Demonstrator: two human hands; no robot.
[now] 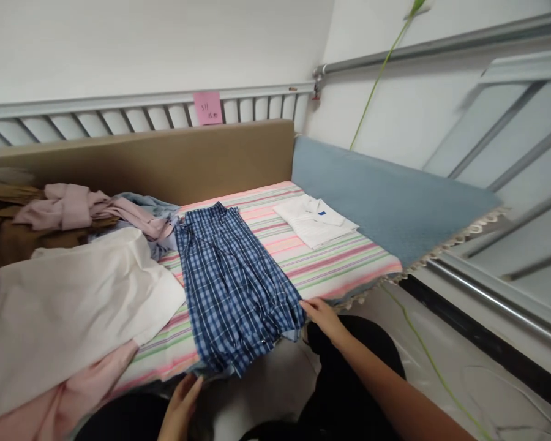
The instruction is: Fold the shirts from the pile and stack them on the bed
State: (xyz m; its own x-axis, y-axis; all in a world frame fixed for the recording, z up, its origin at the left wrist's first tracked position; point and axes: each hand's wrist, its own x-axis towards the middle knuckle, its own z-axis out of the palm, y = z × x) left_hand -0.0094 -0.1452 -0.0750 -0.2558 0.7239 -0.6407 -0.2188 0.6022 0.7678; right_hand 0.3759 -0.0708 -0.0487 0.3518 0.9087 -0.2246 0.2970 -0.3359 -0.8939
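Note:
A blue plaid shirt (232, 285) lies lengthwise on the striped sheet (335, 260), folded into a long strip, its near end hanging over the bed's front edge. My left hand (180, 401) is under that near end at the left corner, fingers closed on the cloth. My right hand (321, 317) holds the right near corner of the shirt, fingers pinched against the fabric. A folded white shirt (314, 220) rests further back to the right.
A heap of unfolded clothes, white (68, 306), pink (78, 208) and brown (0, 239), fills the bed's left side. A tan headboard (165, 159) and a blue padded panel (386, 196) border the bed. Metal rails run at right.

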